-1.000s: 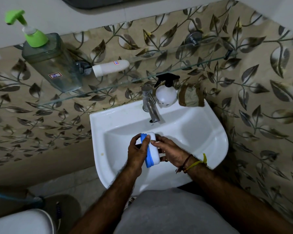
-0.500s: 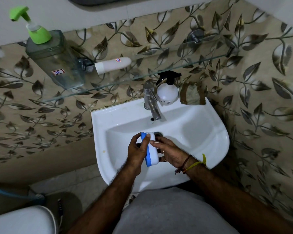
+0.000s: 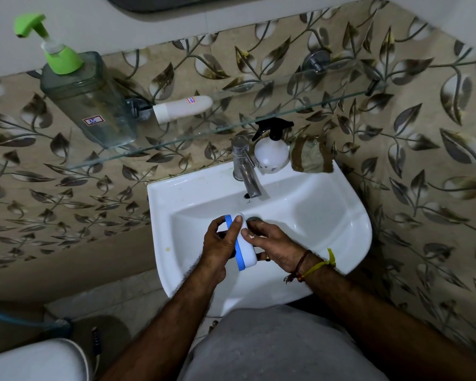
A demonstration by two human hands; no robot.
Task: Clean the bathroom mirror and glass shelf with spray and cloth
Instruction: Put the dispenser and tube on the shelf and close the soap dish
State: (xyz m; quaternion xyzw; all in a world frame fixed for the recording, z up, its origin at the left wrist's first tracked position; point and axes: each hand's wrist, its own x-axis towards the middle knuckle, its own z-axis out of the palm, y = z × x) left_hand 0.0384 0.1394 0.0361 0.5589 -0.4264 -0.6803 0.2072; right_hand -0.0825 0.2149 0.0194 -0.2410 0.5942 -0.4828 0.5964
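Over the white sink basin (image 3: 341, 229), my left hand (image 3: 220, 248) grips a white oval case with a blue band (image 3: 245, 248). My right hand (image 3: 272, 247) holds the same case from the right side. A white spray bottle with a black trigger (image 3: 271, 149) stands on the sink's back rim, right of the tap (image 3: 245, 169). A brownish folded cloth (image 3: 311, 155) lies beside it. The glass shelf (image 3: 259, 125) runs across the wall above. The mirror's dark lower edge (image 3: 154, 2) shows at the top.
On the shelf stand a clear soap dispenser with a green pump (image 3: 80, 94) and a white tube (image 3: 182, 108) lying on its side. A white toilet (image 3: 33, 361) and a blue hose (image 3: 17, 320) sit at the lower left. Leaf-patterned tiles cover the walls.
Both hands stay on the case over the basin, with only slight shifts of the fingers. The view has tilted down a little.
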